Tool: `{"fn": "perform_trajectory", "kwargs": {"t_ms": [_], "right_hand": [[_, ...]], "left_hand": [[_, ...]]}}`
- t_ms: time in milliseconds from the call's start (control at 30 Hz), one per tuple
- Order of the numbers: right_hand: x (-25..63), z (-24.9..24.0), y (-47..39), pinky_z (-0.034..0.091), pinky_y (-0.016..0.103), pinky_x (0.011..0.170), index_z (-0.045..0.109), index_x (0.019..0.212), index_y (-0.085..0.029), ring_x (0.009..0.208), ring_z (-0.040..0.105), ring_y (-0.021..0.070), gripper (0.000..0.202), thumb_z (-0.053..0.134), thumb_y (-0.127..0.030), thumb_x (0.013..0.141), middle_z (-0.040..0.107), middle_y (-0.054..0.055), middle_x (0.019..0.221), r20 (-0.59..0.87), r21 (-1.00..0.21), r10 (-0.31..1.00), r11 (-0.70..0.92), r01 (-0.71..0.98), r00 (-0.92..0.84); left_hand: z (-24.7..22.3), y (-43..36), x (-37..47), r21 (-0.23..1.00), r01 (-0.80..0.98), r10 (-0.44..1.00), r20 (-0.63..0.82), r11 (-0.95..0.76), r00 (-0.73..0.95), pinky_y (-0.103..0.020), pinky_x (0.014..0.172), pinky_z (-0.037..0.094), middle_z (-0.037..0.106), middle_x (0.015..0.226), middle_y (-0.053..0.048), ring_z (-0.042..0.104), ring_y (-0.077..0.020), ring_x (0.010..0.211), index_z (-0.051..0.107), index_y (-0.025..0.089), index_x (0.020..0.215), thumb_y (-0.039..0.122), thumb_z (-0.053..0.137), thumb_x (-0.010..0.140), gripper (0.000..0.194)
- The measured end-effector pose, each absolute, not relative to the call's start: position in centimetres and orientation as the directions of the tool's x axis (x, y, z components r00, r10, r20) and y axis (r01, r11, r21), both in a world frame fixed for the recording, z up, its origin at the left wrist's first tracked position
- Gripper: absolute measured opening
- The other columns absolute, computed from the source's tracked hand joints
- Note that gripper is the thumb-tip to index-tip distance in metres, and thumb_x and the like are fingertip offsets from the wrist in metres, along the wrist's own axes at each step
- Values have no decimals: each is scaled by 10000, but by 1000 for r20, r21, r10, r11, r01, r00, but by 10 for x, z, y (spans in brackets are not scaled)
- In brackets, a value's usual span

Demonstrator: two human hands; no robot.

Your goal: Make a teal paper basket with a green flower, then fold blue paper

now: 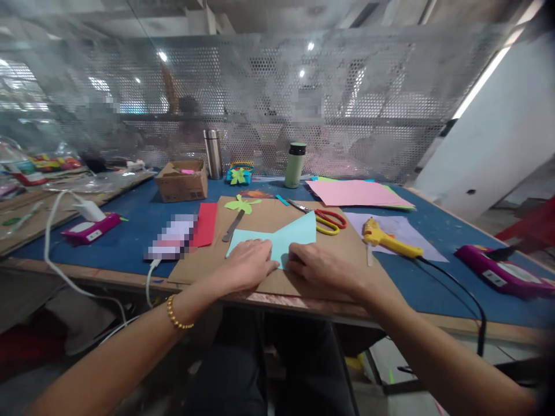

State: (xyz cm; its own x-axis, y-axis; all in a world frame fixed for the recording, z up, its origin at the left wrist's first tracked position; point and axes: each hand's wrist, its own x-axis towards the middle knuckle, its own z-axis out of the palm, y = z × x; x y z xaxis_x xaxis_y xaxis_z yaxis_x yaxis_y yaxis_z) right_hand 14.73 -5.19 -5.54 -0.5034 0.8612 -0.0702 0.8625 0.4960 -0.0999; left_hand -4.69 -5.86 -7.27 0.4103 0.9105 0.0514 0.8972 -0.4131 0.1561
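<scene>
A light-blue sheet of paper [281, 238] lies bent on a brown cardboard sheet [347, 260], its right part raised at an angle. My left hand [252, 263] is closed on the paper's left part, fingers pressed together and thumb toward the middle. On the right part, my right hand [307, 264] has its fingers curled over the lower edge. The fingertips are partly hidden. Behind the paper lie scissors [327, 221] with red and yellow handles, a green paper cutout [243, 204], a grey blade-like strip [234, 225] and a small teal strip [282, 200].
A yellow glue gun [392, 240] rests on purple paper [416, 231] at right, its cord trailing off the table. Left are red paper [205, 224], a phone [172, 237] with a white cable and a cardboard box [182, 182]. Bottles [295, 166] and pink paper [353, 192] stand farther back.
</scene>
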Motion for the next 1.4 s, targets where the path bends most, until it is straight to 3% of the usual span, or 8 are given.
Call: {"fn": "perform_trajectory", "kwargs": {"t_ms": [67,233,467,867,1067,1200,1333,1400], "right_hand": [[148,-56,-51,281,274,612,645,958,-159,726,593,175,162,534,-267,1006,710,87,860,-79,-81,869,483,872,-489],[147,-59,-53,273,283,626,639,997,-157,784,627,193,172,513,-273,1013,727,100,916,-35,-61,867,494,867,-497],[144,-54,-56,229,297,594,630,983,-149,691,591,172,195,466,-245,1026,698,87,832,-67,-28,862,502,864,-503],[150,-70,-52,231,295,585,584,903,-169,647,558,158,214,435,-266,1023,650,61,760,51,-31,833,553,833,-551],[150,-67,-52,228,297,576,598,912,-179,649,559,172,252,403,-288,1027,655,64,760,15,-23,845,535,845,-535],[150,-65,-55,236,298,592,596,901,-181,652,549,167,232,419,-270,1022,649,61,763,46,-31,838,545,838,-544],[149,-67,-55,251,291,607,589,919,-185,677,545,168,216,422,-271,1025,662,62,808,49,-103,859,511,853,-509],[151,-71,-53,256,289,609,584,929,-188,692,551,174,218,416,-285,1027,665,64,821,51,-123,863,506,854,-503]], "left_hand": [[-76,-58,-40,162,909,924,71,-383,376,-366,818,447,697,977,-86,639,-279,991,587,196,905,425,576,961,236],[-76,-56,-37,248,911,943,37,-329,330,-359,861,448,702,1020,-65,629,-257,1028,588,208,878,379,575,942,184],[-68,-55,-58,340,902,957,-24,-265,290,-299,660,391,675,880,-34,606,-204,818,536,214,804,318,590,879,140],[-73,-44,-115,306,931,972,-58,-201,228,-269,624,378,644,840,-12,598,-187,787,557,205,826,279,611,837,92],[-71,-42,-133,203,963,982,-25,-177,186,-291,646,394,670,855,-48,613,-210,794,580,196,861,216,556,865,31],[-62,-54,-130,103,977,982,37,-186,183,-344,759,437,695,944,-112,634,-253,896,616,178,926,151,497,909,123],[-63,-79,-115,-133,980,914,359,-152,190,-415,887,432,660,1088,-187,600,-291,1053,636,119,1026,25,419,912,263],[-73,-92,-106,-176,951,855,418,-255,306,-416,896,429,650,1116,-173,589,-285,1071,646,119,1036,78,404,972,253]]}}
